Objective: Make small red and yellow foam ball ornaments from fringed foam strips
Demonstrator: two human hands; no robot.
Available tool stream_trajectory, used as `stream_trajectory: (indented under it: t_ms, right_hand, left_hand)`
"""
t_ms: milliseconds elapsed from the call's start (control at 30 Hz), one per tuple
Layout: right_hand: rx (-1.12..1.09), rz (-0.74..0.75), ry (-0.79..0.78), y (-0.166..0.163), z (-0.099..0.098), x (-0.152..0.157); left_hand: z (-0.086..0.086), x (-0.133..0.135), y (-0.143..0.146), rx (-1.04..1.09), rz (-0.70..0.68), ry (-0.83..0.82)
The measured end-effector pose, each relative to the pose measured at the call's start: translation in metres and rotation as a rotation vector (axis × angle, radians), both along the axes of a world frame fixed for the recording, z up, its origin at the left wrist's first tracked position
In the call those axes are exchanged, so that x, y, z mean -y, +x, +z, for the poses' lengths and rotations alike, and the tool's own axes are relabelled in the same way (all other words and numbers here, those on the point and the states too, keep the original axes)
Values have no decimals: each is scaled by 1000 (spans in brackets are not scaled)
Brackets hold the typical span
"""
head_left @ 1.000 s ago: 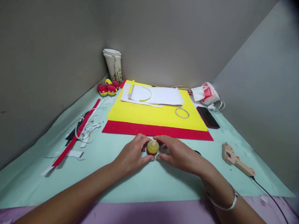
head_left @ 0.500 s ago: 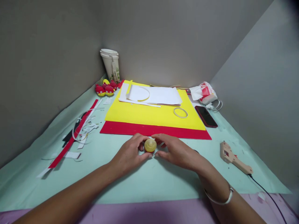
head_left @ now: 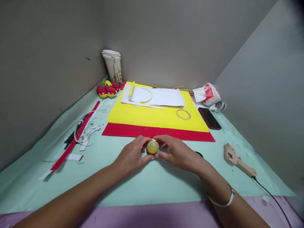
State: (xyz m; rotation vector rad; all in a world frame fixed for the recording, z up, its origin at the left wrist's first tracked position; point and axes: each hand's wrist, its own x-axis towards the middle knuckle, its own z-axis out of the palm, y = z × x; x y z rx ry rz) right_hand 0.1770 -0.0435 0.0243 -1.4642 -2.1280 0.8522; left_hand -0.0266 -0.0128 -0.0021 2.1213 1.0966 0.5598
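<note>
A small round piece with a dimpled yellow dome and a red underside (head_left: 152,147) is between my two hands, just above or on the table; which, I cannot tell. My left hand (head_left: 133,152) curls around its left side, thumb at the front and fingers behind. From the right, my right hand (head_left: 177,152) closes around it, the thumb tip by its lower edge and the index finger at its back. Both thumb tips nearly meet. A black curved thing (head_left: 199,154) shows partly behind my right wrist, its kind hidden.
A yellow sheet (head_left: 147,117) over a red sheet (head_left: 133,129) carries white paper (head_left: 163,96) and a ring (head_left: 183,114). Strips and scraps (head_left: 71,148) lie left. A glue gun (head_left: 239,161) with cord and a phone (head_left: 209,118) lie right. Red-yellow pieces (head_left: 106,91) and cups (head_left: 112,65) stand back left.
My right hand has shifted slightly left, bringing its thumb tip in against the round piece's front edge. The left hand and the piece have barely moved.
</note>
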Motion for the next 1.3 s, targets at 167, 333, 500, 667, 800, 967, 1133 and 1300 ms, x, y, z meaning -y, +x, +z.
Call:
stream_trajectory:
  t_ms: [167, 333, 500, 667, 800, 967, 1133, 1300]
  right_hand:
    - [-10, 8, 9, 0, -1, 0]
    - [-8, 4, 1, 0, -2, -1]
    - [-22, 6, -7, 0, -2, -1]
    - [-55, 32, -15, -3, 3, 0]
    - [-65, 39, -10, -4, 5, 0]
    - [-61, 31, -3, -4, 3, 0]
    - [-66, 30, -11, -5, 3, 0]
    - [-76, 35, -5, -5, 5, 0]
  left_hand:
    - [1, -1, 0, -4, 1, -8]
    - [0, -1, 0, 12, -1, -5]
    - [-1, 0, 0, 25, 8, 6]
    - [-1, 1, 0, 35, 14, 10]
    - [-2, 1, 0, 46, 10, 19]
    - [-4, 0, 0, 42, 2, 31]
    - [-4, 1, -1, 28, -7, 39]
    - [-3, 1, 0, 18, -5, 44]
